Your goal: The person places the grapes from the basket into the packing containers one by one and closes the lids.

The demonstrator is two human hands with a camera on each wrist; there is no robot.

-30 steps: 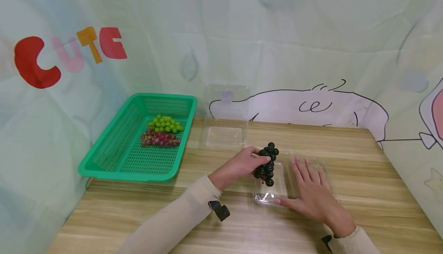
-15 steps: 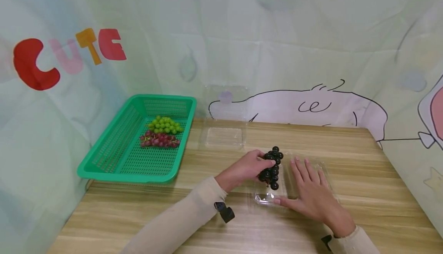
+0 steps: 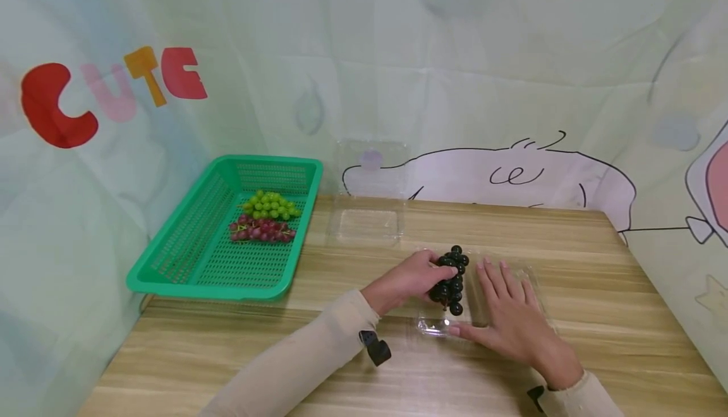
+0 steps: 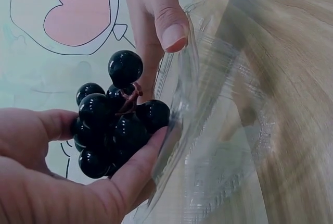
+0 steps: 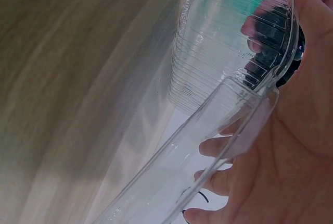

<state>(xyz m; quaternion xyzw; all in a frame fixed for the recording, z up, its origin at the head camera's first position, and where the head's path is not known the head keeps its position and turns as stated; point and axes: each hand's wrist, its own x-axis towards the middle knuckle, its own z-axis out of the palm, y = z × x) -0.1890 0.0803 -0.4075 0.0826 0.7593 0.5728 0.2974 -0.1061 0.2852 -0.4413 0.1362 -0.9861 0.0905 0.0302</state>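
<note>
A bunch of black grapes is gripped between the thumb and fingers of my left hand, over the left half of a clear plastic clamshell box. In the left wrist view, the glossy black grapes and their brown stem show at the box's rim. My right hand lies spread with straight fingers on the box's right half, its thumb at the front edge near the middle. Through the transparent box wall, the right wrist view shows the dark grapes at the rim.
A green plastic basket at the left holds a bunch of green grapes and a bunch of red grapes. Another clear clamshell box stands at the back with its lid raised against the printed curtain. The table has a wood grain.
My left hand has moved the black grapes slightly right and toward me, lower over the box. The right hand has stayed in place.
</note>
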